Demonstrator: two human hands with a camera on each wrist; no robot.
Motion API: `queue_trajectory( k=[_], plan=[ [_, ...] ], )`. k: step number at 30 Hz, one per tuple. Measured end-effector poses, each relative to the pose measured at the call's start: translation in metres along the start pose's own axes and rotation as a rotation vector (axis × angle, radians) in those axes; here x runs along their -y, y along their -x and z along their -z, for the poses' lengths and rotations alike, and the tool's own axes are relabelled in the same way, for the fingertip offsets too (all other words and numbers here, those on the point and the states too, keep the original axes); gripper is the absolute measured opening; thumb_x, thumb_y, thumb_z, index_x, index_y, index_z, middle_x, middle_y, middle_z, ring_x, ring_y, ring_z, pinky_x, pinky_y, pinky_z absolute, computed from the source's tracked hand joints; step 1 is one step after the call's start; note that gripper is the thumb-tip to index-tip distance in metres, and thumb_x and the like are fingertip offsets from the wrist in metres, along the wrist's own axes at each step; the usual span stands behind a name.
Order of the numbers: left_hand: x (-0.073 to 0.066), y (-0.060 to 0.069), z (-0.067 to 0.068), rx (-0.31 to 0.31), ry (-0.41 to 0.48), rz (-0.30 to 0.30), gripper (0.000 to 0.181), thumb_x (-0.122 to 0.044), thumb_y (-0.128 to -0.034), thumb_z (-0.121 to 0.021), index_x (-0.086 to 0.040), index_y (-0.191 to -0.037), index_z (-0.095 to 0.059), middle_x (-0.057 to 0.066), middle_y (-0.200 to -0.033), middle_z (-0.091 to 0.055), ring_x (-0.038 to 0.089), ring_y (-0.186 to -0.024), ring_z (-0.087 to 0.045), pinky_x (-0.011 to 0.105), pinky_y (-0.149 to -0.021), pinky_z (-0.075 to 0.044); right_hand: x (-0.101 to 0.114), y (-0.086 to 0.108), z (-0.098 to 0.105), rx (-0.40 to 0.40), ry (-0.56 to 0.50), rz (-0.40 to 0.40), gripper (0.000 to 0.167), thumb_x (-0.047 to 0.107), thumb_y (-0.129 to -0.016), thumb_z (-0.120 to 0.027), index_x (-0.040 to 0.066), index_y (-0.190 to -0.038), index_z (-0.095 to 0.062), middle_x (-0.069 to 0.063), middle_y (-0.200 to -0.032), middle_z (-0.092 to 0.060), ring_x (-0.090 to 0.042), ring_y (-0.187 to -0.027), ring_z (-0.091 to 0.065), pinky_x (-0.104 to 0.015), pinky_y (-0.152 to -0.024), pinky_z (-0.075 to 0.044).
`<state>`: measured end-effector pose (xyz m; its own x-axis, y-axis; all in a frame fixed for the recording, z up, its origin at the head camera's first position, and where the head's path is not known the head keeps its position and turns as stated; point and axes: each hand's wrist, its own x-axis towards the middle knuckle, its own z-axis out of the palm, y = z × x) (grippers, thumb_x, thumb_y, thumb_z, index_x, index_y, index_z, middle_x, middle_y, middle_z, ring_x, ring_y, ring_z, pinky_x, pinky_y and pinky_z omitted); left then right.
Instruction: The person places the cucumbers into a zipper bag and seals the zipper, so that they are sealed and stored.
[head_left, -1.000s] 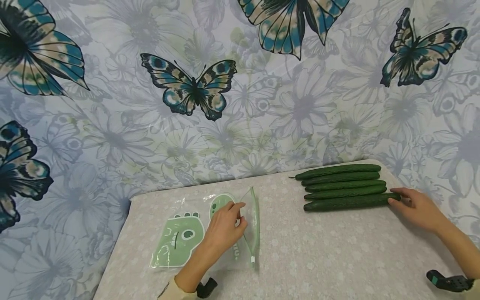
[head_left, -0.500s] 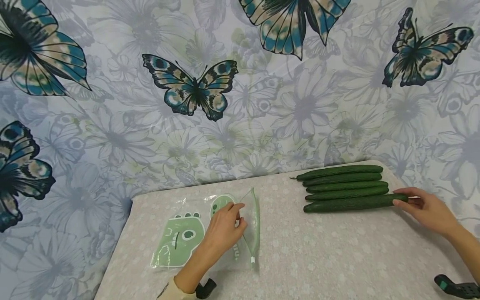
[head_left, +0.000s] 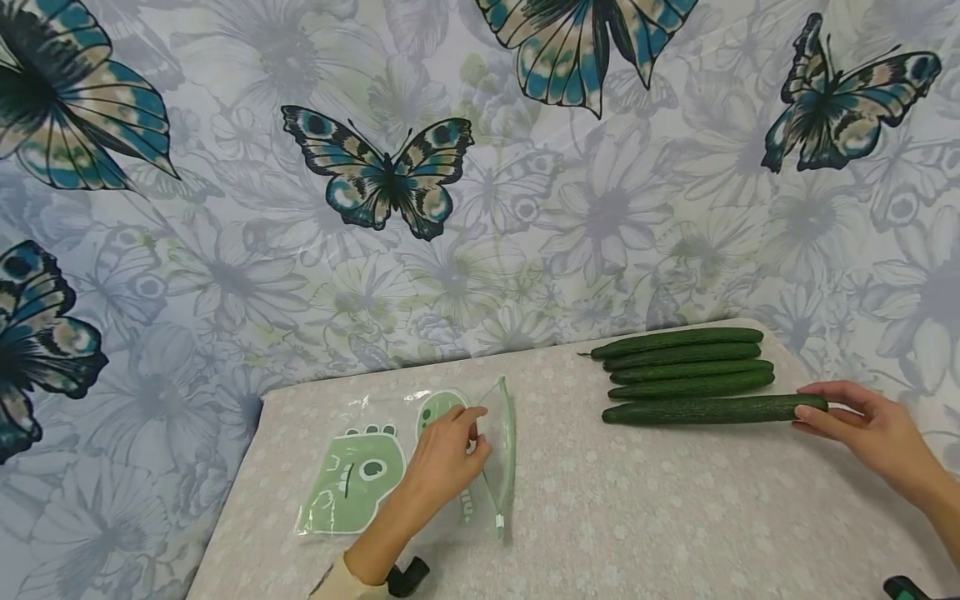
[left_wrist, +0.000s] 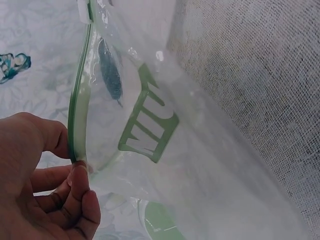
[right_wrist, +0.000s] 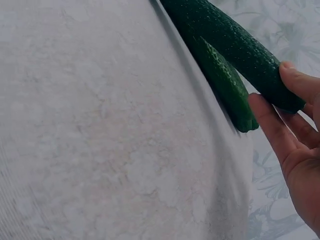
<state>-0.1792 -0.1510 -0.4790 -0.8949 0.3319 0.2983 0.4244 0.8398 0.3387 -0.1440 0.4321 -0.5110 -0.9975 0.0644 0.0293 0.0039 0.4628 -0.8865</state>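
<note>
In the head view, my right hand point(head_left: 873, 433) grips a long dark green cucumber point(head_left: 705, 409) by its right end. The right wrist view shows the thumb on one side of this cucumber point(right_wrist: 245, 47) and the fingers on the other. Several more cucumbers point(head_left: 690, 367) lie side by side just behind it. My left hand point(head_left: 446, 457) is over a clear zip bag point(head_left: 360, 483) with green cartoon prints, lying flat on the left. In the left wrist view, the thumb and fingertips pinch the bag's green zip edge point(left_wrist: 77, 110).
A pale floral cloth covers the table point(head_left: 645, 517). Behind it hangs a butterfly-printed fabric point(head_left: 525, 225), close to the table's back edge. The bag's white slider point(head_left: 500, 521) sits at the near end of the zip. Dark devices point(head_left: 408, 577) are worn on both wrists.
My right hand has moved right and slightly toward me with the front cucumber, opening a gap to the others. My left hand and the bag have stayed almost in place.
</note>
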Motion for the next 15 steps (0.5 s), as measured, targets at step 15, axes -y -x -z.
queue_trajectory(
  k=[15],
  plan=[
    [0.001, -0.004, 0.000, 0.033, 0.098, 0.081, 0.039, -0.015, -0.0899, -0.074, -0.015, -0.129, -0.076, -0.012, -0.086, -0.064, 0.003, -0.077, -0.064, 0.022, -0.069, -0.049, 0.039, 0.010, -0.026, -0.090, -0.295, 0.126, 0.038, -0.004, -0.098, -0.073, 0.005, -0.135, -0.069, 0.023, -0.127, -0.069, 0.006, -0.098, -0.077, -0.011, -0.079, -0.058]
  ],
)
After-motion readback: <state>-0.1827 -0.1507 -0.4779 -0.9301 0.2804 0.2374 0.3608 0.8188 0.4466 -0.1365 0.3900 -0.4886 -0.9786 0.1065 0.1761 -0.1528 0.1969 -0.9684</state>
